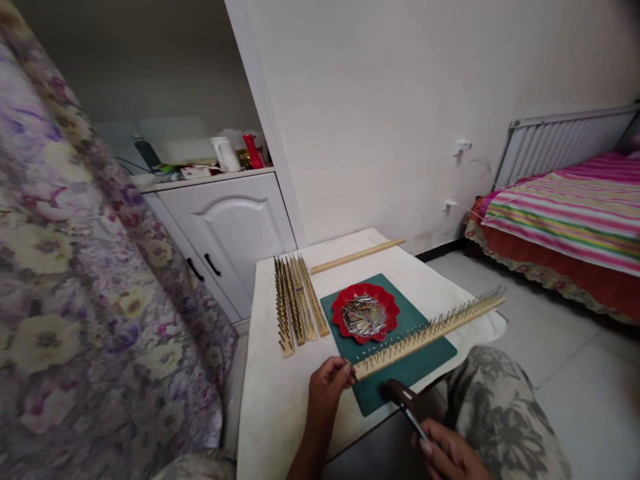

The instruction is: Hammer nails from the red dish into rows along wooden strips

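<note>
A long wooden strip studded with upright nails lies slanting across a green mat on a small white table. My left hand pinches the strip's near end, fingers closed on it. My right hand, low at the table's front edge, grips the handle of a small hammer whose dark head hovers just over the mat's near corner. A red scalloped dish full of loose nails sits on the mat behind the strip.
Several finished nail-studded strips lie side by side left of the mat, and one bare wooden strip lies at the table's far edge. A floral curtain hangs at left, a white cabinet behind, a striped bed at right. My knee is by the table.
</note>
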A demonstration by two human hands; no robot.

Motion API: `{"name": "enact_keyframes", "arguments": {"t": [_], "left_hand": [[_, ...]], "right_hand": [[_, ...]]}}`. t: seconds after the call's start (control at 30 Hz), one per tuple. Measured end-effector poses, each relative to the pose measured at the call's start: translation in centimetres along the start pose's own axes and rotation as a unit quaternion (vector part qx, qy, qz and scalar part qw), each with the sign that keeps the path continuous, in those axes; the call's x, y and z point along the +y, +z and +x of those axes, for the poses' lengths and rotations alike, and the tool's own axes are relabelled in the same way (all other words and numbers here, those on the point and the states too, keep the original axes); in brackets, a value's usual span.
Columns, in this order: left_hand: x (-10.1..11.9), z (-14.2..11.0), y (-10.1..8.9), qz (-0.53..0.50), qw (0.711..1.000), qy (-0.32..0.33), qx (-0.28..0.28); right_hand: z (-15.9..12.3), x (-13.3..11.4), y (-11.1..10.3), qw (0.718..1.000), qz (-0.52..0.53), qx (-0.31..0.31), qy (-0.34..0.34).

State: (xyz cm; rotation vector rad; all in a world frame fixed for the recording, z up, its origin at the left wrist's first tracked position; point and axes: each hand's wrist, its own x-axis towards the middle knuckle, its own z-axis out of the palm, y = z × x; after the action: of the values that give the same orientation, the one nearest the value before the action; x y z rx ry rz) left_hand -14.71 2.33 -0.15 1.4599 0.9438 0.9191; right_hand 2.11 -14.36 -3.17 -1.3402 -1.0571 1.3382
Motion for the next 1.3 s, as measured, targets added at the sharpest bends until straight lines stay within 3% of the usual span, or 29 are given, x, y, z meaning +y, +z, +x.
{"name": "enact_keyframes", "arguments": {"t": [0.2,0.53,0.73,0.97,1.17,1.3], "left_hand": [[-0.3,0.1,0.1,-0.040,0.999,-0.010,0.030],[-0.6,0.3,0.0,-0.016,0.999,-0.008,0.027],[-0.3,-0.2,0.0,0.008,0.999,0.024,0.031],[-0.5,-0.6,1.1,0.117,0.981,0.145,0.054],[-0.8,-0.5,1.7,0.144,0.976,0.153,0.051],[-1.2,-0.5,1.6,0.160,0.974,0.151,0.044]], "right_hand": [[0.1,0.1,0.1,1.000,-0.001,0.004,0.015],[0.1,0.9,0.0,1.000,0.009,0.020,0.001],[0.1,1.2,-0.1,1.000,0.018,0.010,0.007],[0.1,1.2,0.1,1.000,0.021,0.021,0.009],[-0.1,0.4,0.0,0.999,0.031,0.026,0.008],[0.0,0.1,-0.1,1.000,0.011,-0.009,0.004]]}}
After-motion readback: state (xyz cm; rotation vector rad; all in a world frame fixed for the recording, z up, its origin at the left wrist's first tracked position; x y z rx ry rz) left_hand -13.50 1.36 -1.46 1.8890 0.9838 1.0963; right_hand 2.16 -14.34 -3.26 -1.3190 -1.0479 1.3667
